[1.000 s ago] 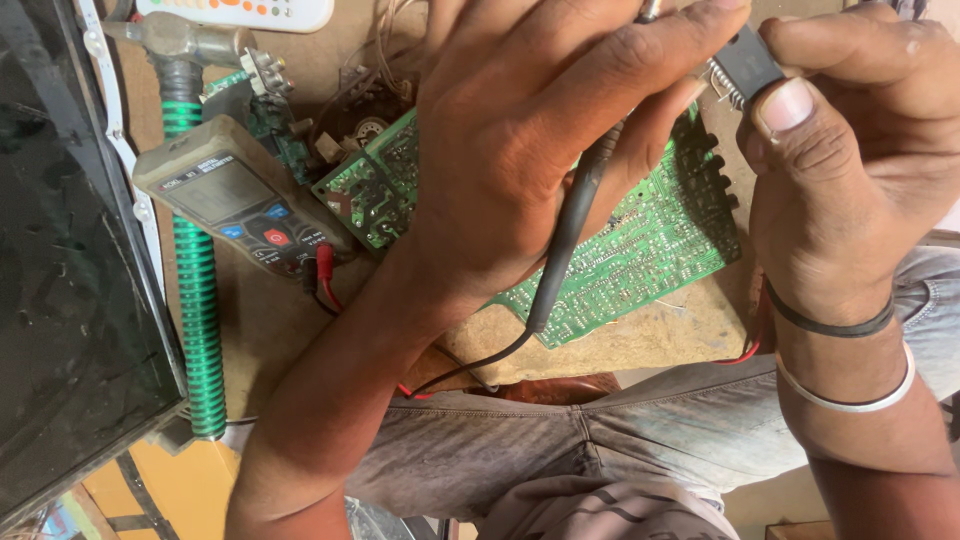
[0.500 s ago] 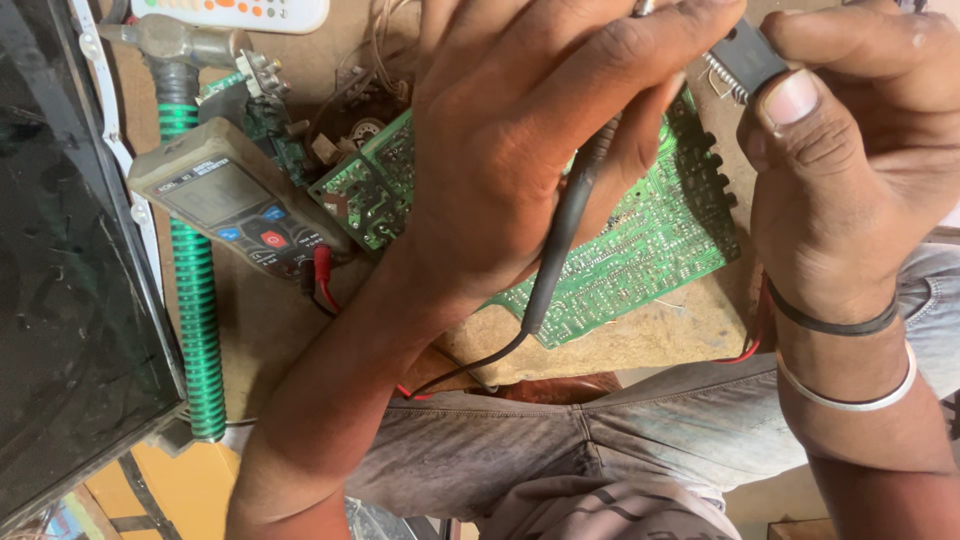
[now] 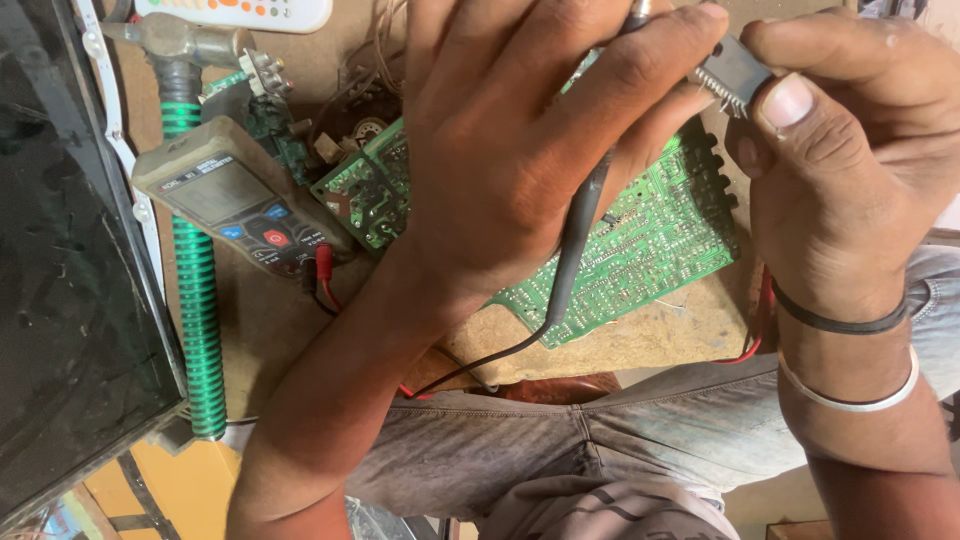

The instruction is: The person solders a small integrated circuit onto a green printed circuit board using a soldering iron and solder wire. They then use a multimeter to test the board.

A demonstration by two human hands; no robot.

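Observation:
My left hand (image 3: 530, 150) is closed around a black test probe (image 3: 578, 235), back of the hand up, over a green circuit board (image 3: 650, 240). The probe's black lead (image 3: 490, 355) trails down toward my lap. My right hand (image 3: 850, 170) pinches a small black component with a row of metal pins (image 3: 735, 72) between thumb and fingers, at the upper right. The probe's upper end meets my left fingertips right beside that component. The probe tip itself is hidden by my fingers.
A grey multimeter (image 3: 240, 200) with red and black plugs lies left of the board on a brown wooden bench (image 3: 660, 330). A green ribbed hose (image 3: 195, 300) runs beside a dark screen panel (image 3: 70, 260). A red lead (image 3: 762, 320) hangs by my right wrist.

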